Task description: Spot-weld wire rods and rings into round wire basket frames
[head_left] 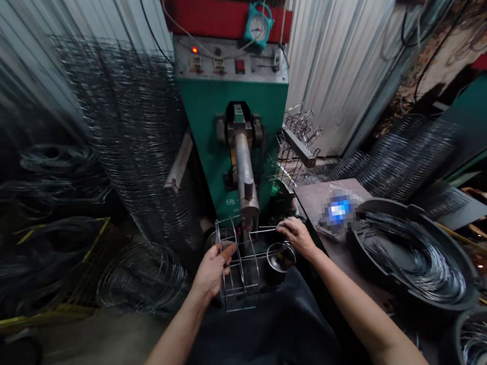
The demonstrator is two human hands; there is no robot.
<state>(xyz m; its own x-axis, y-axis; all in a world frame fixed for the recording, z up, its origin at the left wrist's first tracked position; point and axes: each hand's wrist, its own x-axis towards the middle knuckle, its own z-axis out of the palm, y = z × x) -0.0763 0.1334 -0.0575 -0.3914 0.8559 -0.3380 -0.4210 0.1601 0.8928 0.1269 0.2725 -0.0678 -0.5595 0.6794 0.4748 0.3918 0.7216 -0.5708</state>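
My left hand (215,268) is closed around the side of a wire rack (245,293), a small frame of bent metal wires. The rack sits just under the round metal arm (245,176) of a green spot welding machine (205,114). On the other side, my right hand (296,236) pinches the end of a thin metal wire piece (263,230) that reaches left to the rack below the arm's tip. Whether the wire touches the rack there I cannot tell. A wire ring (282,256) shows below my right hand.
Tall stacked wire frames (134,132) stand left of the machine. Coiled wire rings (141,279) lie lower left by a yellow crate (97,249). To the right, a small table (314,196) bears a black tub (466,277) of bent wires. A teal clock (258,26) hangs above.
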